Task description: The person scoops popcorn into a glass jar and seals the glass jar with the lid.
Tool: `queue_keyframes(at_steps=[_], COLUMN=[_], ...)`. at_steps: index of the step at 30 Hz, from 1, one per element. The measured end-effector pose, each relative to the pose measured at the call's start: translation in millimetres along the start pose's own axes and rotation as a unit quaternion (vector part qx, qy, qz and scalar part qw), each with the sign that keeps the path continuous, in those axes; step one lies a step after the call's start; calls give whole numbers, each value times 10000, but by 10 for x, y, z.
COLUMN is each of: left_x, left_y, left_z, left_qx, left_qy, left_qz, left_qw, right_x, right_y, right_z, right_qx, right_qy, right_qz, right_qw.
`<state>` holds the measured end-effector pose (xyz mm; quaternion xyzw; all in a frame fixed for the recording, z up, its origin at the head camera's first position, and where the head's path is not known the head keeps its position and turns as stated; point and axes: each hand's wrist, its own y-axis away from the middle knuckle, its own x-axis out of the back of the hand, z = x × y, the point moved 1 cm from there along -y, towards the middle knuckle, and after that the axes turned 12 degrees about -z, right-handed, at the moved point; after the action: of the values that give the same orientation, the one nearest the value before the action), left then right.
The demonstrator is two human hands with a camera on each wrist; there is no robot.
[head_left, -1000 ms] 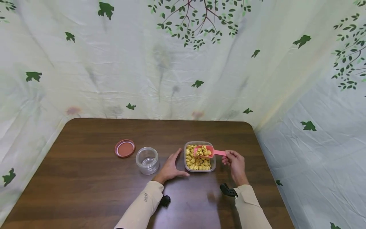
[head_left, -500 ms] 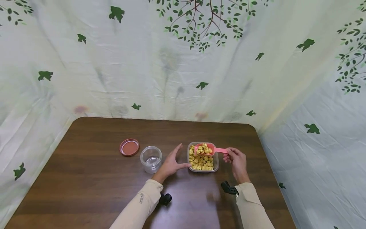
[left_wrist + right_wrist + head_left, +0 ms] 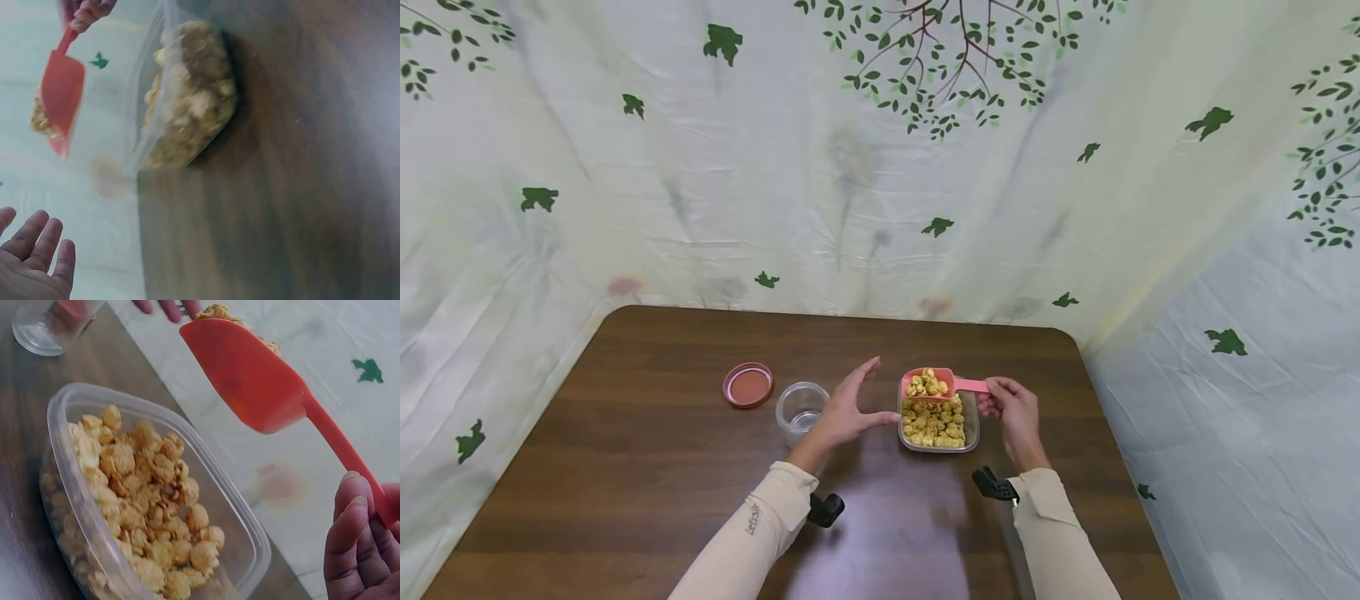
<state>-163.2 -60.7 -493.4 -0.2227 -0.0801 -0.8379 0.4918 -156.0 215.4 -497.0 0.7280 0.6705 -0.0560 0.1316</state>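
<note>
My right hand pinches the handle of a pink-red scoop heaped with caramel popcorn. The scoop hangs above a clear plastic container, and the wrist views show a gap between them. More popcorn fills much of that container. My left hand is held with fingers spread and thumb out, between the container and a clear jar. The thumb tip overlaps the container's left rim in the head view. Nothing is in the left palm, and the hand partly covers the jar.
A red-brown round lid lies on the wooden table, left of the jar. A white curtain printed with leaves hangs behind the table and along its sides.
The loaded scoop has risen off the popcorn and shifted a little left relative to the container. My left hand has lifted slightly and now covers part of the jar.
</note>
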Motion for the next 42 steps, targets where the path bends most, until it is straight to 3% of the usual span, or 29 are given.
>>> queue_keyframes(at_steps=[10, 20, 27, 42], left_x=[404, 740, 862, 958], left_y=[94, 292, 412, 629], left_z=[60, -51, -176, -475], left_qx=[195, 339, 289, 181], left_qy=[-432, -813, -916, -1030], left_qz=[92, -84, -72, 150], left_qw=[9988, 9961, 9953, 9944], right_x=[-211, -403, -510, -857], right_y=[-13, -17, -35, -118], right_z=[-15, -52, -51, 24], right_qx=[19, -65, -231, 91], right_qy=[122, 504, 638, 217], right_qz=[-154, -356, -486, -698], right_qw=[9998, 9981, 9965, 9973])
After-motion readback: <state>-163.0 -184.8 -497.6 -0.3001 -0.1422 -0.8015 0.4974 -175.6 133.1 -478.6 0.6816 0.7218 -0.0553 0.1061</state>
